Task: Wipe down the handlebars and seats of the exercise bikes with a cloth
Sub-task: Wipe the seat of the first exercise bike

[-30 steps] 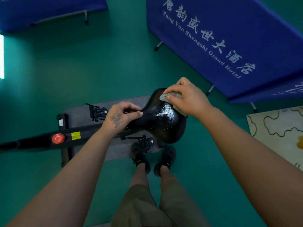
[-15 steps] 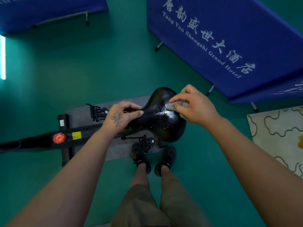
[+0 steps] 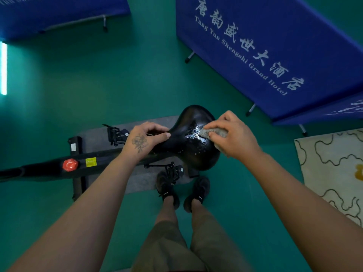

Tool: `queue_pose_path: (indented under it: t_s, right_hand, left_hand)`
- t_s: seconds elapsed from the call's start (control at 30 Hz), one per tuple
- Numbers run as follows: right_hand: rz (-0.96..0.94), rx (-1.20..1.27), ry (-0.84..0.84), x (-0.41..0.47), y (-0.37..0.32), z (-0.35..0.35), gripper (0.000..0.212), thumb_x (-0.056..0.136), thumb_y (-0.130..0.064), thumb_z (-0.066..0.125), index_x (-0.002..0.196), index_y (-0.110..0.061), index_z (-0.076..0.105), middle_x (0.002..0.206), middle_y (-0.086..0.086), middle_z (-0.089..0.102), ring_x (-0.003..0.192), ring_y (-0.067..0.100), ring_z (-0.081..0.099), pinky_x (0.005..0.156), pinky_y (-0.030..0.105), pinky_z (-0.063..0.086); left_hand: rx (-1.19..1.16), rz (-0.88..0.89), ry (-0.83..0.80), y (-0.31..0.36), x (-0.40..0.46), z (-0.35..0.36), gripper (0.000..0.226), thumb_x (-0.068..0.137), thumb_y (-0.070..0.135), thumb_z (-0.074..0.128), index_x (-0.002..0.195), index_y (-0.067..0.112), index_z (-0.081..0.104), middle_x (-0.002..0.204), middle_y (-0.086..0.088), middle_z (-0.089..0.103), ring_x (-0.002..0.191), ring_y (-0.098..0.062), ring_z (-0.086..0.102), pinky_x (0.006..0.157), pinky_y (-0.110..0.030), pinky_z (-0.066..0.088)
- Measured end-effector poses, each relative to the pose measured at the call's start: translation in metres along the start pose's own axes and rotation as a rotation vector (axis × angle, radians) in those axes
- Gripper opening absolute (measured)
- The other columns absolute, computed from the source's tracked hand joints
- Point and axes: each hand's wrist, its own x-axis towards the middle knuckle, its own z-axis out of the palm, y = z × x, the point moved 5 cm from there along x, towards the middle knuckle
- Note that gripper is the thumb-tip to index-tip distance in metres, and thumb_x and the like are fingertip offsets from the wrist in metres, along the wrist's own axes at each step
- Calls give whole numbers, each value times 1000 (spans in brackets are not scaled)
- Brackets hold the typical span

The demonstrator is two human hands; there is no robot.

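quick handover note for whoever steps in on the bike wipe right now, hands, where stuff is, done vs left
Left hand: grips the narrow nose of the seat, steadying it.
Right hand: holds the cloth pressed on the seat's wide rear part.
Done: seat top looks wet and shiny beside the cloth, so wiping is under way.
Left: the rest of the seat. The handlebars are out of view, so their state is unknown, as is that of other bikes.
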Motion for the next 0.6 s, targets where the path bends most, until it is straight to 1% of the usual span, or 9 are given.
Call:
queue_pose_path:
  t_s: [0.1, 0.2, 0.37, 0.5, 0.6]
  right_hand:
    - [26, 37, 22, 8, -3, -1, 19, 89, -34, 73, 104, -44, 77, 101, -11, 52, 94, 10, 57, 86, 41, 53]
    - [49, 25, 53, 31, -13, -2, 20, 94, -38, 70, 112, -44, 76, 104, -9, 51, 99, 12, 57, 89, 39, 51]
    - [-11, -93, -11, 51, -30, 5, 21, 96, -40, 67, 115, -42, 74, 108, -6, 50, 96, 20, 60, 84, 40, 52]
    - [-38, -143, -59, 38, -29, 3, 20, 95, -41, 68, 114, -45, 74, 107, -10, 47, 90, 18, 59, 78, 34, 47]
    - [-69, -176, -107, 23, -27, 5, 19, 94, -39, 69, 110, -47, 74, 107, -13, 45, 87, 16, 57, 73, 32, 42]
  left_hand:
    - [3, -8, -5, 0, 1, 0, 13, 84, 27, 89, 95, 31, 83, 102, 4, 77, 95, -12, 71, 86, -26, 50]
    - [-7, -15, -8, -1, 1, -1, 14, 84, 28, 89, 96, 30, 84, 102, 4, 78, 94, -13, 72, 87, -27, 52]
    - [-12, -6, -4, -1, -1, 0, 14, 85, 28, 88, 98, 30, 84, 102, 5, 77, 93, -9, 71, 83, -22, 51]
    - [-15, 1, 7, -3, -1, 0, 13, 85, 30, 89, 97, 33, 84, 102, 6, 78, 95, -14, 73, 88, -30, 55]
    - [-7, 5, 2, -4, 0, 0, 13, 85, 31, 89, 96, 34, 84, 102, 8, 78, 96, -14, 73, 89, -32, 56]
